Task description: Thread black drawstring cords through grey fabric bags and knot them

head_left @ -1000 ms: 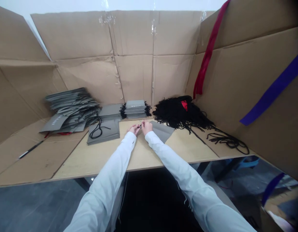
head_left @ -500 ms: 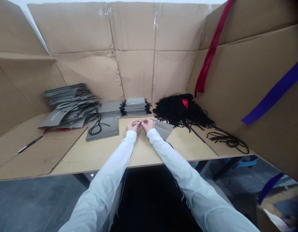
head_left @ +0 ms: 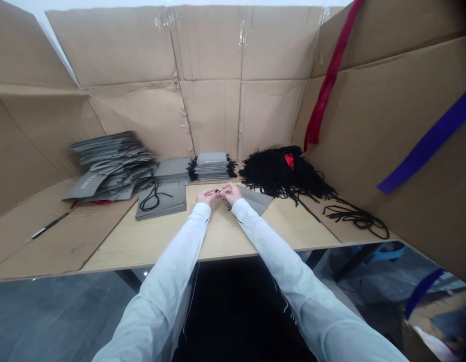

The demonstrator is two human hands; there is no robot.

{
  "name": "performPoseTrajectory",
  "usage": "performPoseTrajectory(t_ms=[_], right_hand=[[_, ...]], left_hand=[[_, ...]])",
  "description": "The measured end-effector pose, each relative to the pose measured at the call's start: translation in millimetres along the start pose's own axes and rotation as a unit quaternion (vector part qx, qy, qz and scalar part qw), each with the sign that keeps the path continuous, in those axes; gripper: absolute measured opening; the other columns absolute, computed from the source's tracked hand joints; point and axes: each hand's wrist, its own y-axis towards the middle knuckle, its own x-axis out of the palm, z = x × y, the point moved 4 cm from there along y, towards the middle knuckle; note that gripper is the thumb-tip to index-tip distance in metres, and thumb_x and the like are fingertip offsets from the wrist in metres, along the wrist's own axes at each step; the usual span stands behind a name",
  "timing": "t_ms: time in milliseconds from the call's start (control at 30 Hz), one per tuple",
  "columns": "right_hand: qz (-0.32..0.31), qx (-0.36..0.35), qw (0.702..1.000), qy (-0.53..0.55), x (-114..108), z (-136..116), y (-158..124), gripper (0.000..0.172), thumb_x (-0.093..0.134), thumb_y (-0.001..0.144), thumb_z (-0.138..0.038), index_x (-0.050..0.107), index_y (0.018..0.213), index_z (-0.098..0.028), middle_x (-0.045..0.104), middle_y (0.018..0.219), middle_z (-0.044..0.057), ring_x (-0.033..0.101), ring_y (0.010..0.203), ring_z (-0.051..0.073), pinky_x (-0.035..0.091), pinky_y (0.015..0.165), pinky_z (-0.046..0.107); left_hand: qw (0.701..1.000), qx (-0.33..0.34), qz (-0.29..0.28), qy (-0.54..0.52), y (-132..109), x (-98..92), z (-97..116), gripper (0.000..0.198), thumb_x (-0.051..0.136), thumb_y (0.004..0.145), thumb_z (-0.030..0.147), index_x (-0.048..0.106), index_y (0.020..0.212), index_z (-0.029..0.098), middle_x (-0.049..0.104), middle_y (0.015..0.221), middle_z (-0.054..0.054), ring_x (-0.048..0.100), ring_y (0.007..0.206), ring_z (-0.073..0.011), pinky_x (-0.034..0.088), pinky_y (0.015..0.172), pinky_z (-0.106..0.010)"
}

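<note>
My left hand (head_left: pixel 207 195) and my right hand (head_left: pixel 230 192) meet over the middle of the table, fingertips close together. Both pinch a short length of black cord (head_left: pixel 218 191) between them. Under and beside my right hand lies a grey paper bag (head_left: pixel 257 200), flat on the tabletop and partly covered by my hand and sleeve. To the left of my hands sits a low stack of flat grey bags (head_left: pixel 172 200) with a looped black cord (head_left: pixel 150 201) on top.
A tall leaning pile of grey bags (head_left: pixel 115 161) stands at the left. Behind my hands is a neat stack of corded bags (head_left: pixel 212 168). At the right lie a heap of black cords (head_left: pixel 282 173) and loose cords (head_left: pixel 356 218). Cardboard walls (head_left: pixel 210 110) enclose the table; a pen (head_left: pixel 48 226) lies left.
My right hand has risen slightly, and its fingers have shifted on the cord. My left hand stays nearly in place, moved a touch left. The piles look the same.
</note>
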Motion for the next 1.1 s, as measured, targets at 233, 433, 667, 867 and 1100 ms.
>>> performPoseTrajectory(t_ms=[233,433,667,867,1100], right_hand=[[-0.066,0.181,0.965,0.177,-4.0,0.3,-3.3,0.021,0.058,0.058,0.003,0.045,0.055,-0.013,0.056,0.045,0.001,0.053,0.042,0.008,0.041,0.040,0.015],[-0.088,0.187,0.950,0.234,-7.5,-1.3,-4.0,0.015,0.061,0.062,-0.003,0.051,0.054,-0.011,0.058,0.049,0.002,0.055,0.045,0.008,0.046,0.047,0.016],[-0.101,0.205,0.946,0.230,-4.0,-7.4,-5.2,0.033,0.045,0.078,-0.034,0.057,0.060,-0.010,0.062,0.058,0.009,0.055,0.048,0.009,0.048,0.051,0.020],[-0.097,0.173,0.970,0.139,-5.5,-5.3,-0.8,0.044,0.037,0.080,-0.041,0.061,0.062,-0.008,0.060,0.053,0.007,0.043,0.035,0.006,0.039,0.039,0.017],[-0.038,-0.001,0.999,-0.024,-20.0,-1.0,12.4,0.025,0.059,0.064,-0.030,0.064,0.083,-0.014,0.064,0.069,0.002,0.055,0.057,0.009,0.044,0.061,0.022]], left_hand=[[0.991,0.054,-0.041,0.116,-3.5,0.9,7.0,0.038,0.076,0.033,0.016,0.062,0.068,0.010,0.064,0.063,-0.007,0.061,0.070,-0.0193,0.043,0.081,-0.036],[0.992,0.054,-0.038,0.106,-7.1,3.3,8.3,0.044,0.077,0.029,0.015,0.061,0.070,0.011,0.064,0.065,-0.006,0.060,0.074,-0.0205,0.043,0.082,-0.036],[0.998,0.041,0.006,0.045,-0.1,-3.8,0.4,0.038,0.075,0.037,0.012,0.059,0.072,0.008,0.064,0.066,-0.009,0.061,0.070,-0.0188,0.043,0.081,-0.035],[0.998,-0.013,-0.051,-0.034,-1.4,0.2,-0.6,0.027,0.070,0.048,0.004,0.058,0.072,0.005,0.064,0.066,-0.010,0.061,0.070,-0.0174,0.043,0.081,-0.034],[0.998,-0.009,-0.067,-0.005,-1.0,6.0,-0.7,0.026,0.069,0.047,0.004,0.057,0.070,0.010,0.062,0.063,-0.004,0.060,0.066,-0.0137,0.045,0.079,-0.033]])
